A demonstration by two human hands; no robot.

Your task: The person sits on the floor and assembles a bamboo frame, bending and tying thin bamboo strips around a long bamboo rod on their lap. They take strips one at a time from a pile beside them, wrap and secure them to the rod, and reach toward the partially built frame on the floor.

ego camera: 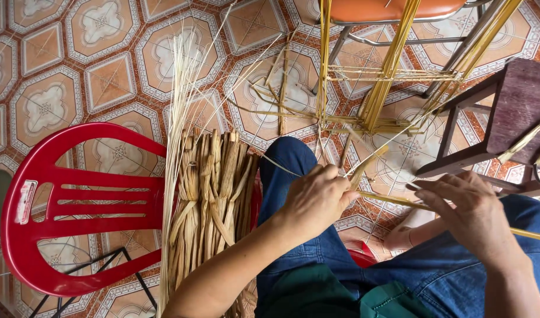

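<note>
My left hand point(314, 199) is closed around a flat yellow straw strip point(393, 201) above my knee in blue jeans. My right hand point(467, 212) pinches the same strip farther right; the strip runs on past it toward the right edge. In front of my hands stands a partly woven frame of yellow straw strands point(383, 88), with long strands rising up and crossing bands near the floor.
A red plastic chair point(63, 200) stands at my left with a bundle of dried flat reeds point(214, 194) and thin pale stalks point(178, 100) laid over its seat. A dark wooden stool point(505, 118) is at right, an orange-seated metal chair point(387, 12) ahead. Patterned floor tiles point(105, 76) lie below.
</note>
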